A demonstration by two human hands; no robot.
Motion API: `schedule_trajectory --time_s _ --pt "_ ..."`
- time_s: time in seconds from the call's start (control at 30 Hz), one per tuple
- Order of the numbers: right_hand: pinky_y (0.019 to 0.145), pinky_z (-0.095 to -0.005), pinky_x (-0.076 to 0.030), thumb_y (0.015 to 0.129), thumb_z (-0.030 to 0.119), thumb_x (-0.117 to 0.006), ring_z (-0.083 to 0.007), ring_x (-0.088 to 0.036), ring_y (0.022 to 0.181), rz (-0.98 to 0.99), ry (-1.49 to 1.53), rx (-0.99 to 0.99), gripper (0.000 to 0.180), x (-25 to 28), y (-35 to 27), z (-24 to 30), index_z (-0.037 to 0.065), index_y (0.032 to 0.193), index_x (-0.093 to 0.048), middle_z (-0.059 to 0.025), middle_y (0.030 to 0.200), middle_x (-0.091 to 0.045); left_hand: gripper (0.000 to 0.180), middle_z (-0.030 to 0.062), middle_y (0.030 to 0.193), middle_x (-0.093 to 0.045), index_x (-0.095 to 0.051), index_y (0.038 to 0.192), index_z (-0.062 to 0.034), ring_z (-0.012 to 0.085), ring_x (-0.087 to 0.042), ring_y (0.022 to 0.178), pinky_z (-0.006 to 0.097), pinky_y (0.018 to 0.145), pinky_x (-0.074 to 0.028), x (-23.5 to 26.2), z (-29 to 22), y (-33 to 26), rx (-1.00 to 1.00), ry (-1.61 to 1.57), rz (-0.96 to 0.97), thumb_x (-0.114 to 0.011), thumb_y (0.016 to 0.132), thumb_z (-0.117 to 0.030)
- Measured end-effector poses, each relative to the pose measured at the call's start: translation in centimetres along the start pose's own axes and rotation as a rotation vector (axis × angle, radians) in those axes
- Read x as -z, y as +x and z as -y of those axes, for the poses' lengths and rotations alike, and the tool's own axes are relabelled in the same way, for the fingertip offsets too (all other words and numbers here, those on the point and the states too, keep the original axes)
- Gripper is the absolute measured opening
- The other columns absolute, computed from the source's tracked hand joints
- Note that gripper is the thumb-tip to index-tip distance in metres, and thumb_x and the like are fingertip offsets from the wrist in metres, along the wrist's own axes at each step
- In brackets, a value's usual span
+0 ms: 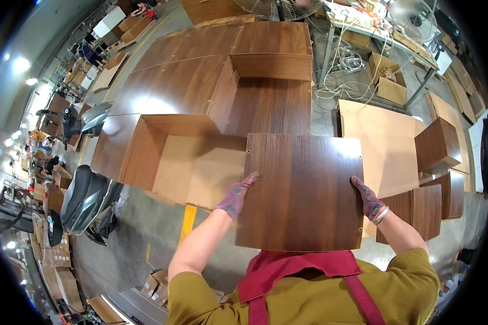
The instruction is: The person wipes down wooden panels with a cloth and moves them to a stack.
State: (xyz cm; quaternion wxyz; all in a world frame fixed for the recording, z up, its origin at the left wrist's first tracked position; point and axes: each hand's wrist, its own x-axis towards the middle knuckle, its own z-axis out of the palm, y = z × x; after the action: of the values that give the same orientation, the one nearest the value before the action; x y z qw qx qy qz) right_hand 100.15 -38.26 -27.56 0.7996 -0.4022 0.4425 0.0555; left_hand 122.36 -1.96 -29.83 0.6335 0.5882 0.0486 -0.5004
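Note:
A dark wood-grain panel (301,192), nearly square, is held flat in front of my chest. My left hand (236,196) grips its left edge and my right hand (367,198) grips its right edge; both wear stained gloves. Under the panel's far left side stands an open wooden box (171,149) with a light brown bottom. A taller open cabinet (265,92) in the same dark wood lies just beyond.
Flat dark panels (200,59) cover the floor ahead. A pale board (387,141) and smaller dark panels (436,143) lie at the right. A parked scooter (84,203) stands at the left. A metal workbench (374,32) with cables and cardboard boxes is at the back right.

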Motion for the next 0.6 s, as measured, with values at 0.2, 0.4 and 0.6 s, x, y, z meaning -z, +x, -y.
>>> schedule_trajectory --time_s 0.2,0.4,0.6 --pt "0.091 -0.0356 -0.049 0.087 0.037 -0.068 -0.0185 -0.060 0.100 0.010 -0.030 -0.056 0.047 1.6 11.2 4.9 0.006 0.121 -0.059 -0.0042 0.112 -0.064 0.053 0.0045 0.147 -0.042 -0.040 0.144 -0.0119 0.0189 -0.037 0.134 0.034 0.112 -0.028 -1.1 -2.9 8.9 -0.086 0.067 -0.019 -0.040 0.101 -0.043" --pt "0.092 -0.0355 -0.049 0.088 0.035 -0.066 -0.0191 -0.060 0.103 0.062 -0.032 -0.058 0.046 0.9 19.4 10.5 0.005 0.122 -0.058 -0.0054 0.115 -0.063 0.056 0.0054 0.151 -0.034 -0.033 0.147 -0.0076 0.0181 -0.029 0.140 0.033 0.116 -0.018 -0.1 -5.1 16.4 -0.138 0.306 -0.085 -0.033 0.103 -0.042" --pt "0.092 -0.0353 -0.050 0.090 0.032 -0.065 -0.0193 -0.061 0.103 0.076 -0.033 -0.068 0.043 -1.1 23.1 14.1 0.004 0.121 -0.058 -0.0058 0.114 -0.064 0.061 0.0063 0.153 -0.033 -0.033 0.146 -0.0063 0.0193 -0.023 0.143 0.036 0.117 -0.013 1.0 -6.4 20.4 -0.067 0.145 -0.118 -0.035 0.101 -0.047"
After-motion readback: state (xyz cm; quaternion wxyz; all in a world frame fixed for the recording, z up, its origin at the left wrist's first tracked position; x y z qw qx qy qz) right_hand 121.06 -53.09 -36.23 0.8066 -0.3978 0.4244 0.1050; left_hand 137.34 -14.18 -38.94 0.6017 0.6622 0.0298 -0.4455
